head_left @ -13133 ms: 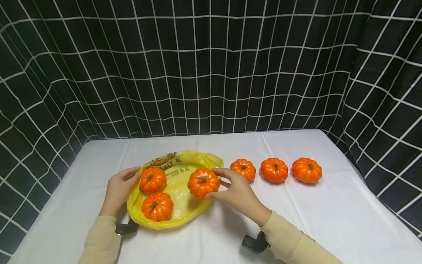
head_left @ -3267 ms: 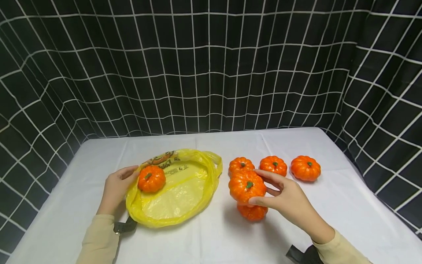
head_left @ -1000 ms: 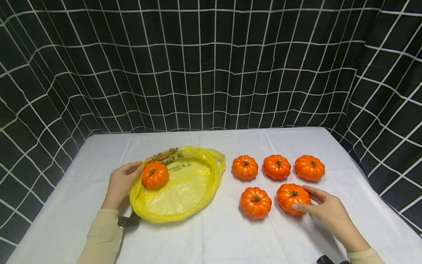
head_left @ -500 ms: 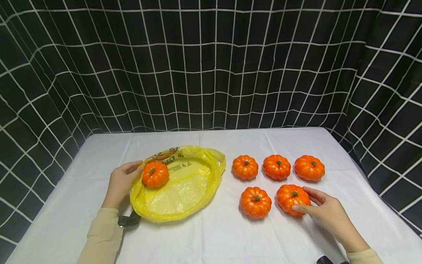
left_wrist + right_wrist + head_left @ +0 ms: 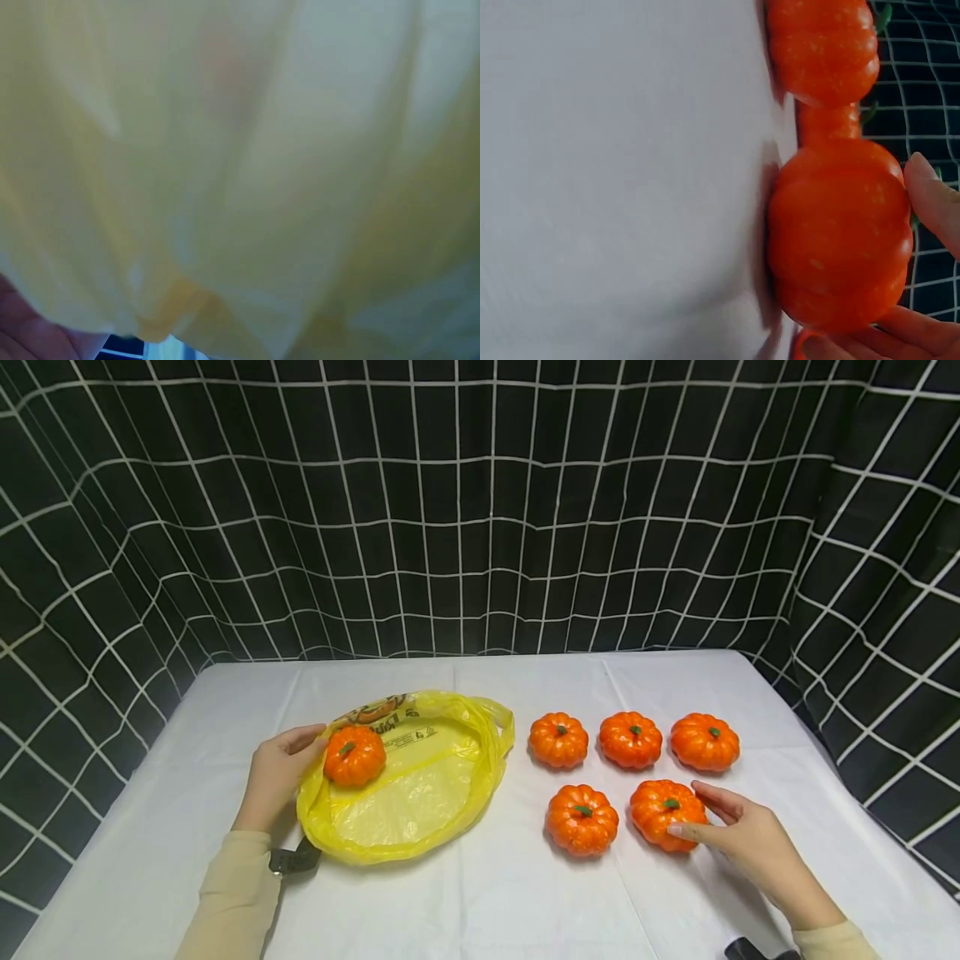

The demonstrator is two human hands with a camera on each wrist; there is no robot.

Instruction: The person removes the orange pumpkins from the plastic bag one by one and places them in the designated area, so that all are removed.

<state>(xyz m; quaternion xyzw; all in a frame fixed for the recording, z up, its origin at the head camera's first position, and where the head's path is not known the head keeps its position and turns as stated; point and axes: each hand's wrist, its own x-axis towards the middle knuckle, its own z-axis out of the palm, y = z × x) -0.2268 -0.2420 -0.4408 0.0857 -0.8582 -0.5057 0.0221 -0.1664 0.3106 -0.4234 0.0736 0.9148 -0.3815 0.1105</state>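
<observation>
In the head view my left hand (image 5: 277, 777) holds the left rim of a yellow plastic bag (image 5: 412, 814), its fingertips partly hidden. The bag lies open, with one orange mini pumpkin (image 5: 355, 756) inside at the left. Folds of the plastic bag (image 5: 247, 187) fill most of the left wrist view. At the right, my right hand (image 5: 750, 843) holds a mini pumpkin (image 5: 663, 814) that sits on the table, thumb on one side and fingers on the other. The right wrist view shows that pumpkin (image 5: 840, 236) close up, between thumb and fingers.
Another mini pumpkin (image 5: 582, 821) stands just left of the held one. Behind them is a row of three more pumpkins (image 5: 630, 740). All rest on a white-covered table (image 5: 480, 902), with a black white-gridded curtain (image 5: 480, 527) around it.
Since 13.1 seconds ago, two pumpkins have left the bag and now form a front row at the right. My left hand has stayed at the bag. The last second shows hardly any movement.
</observation>
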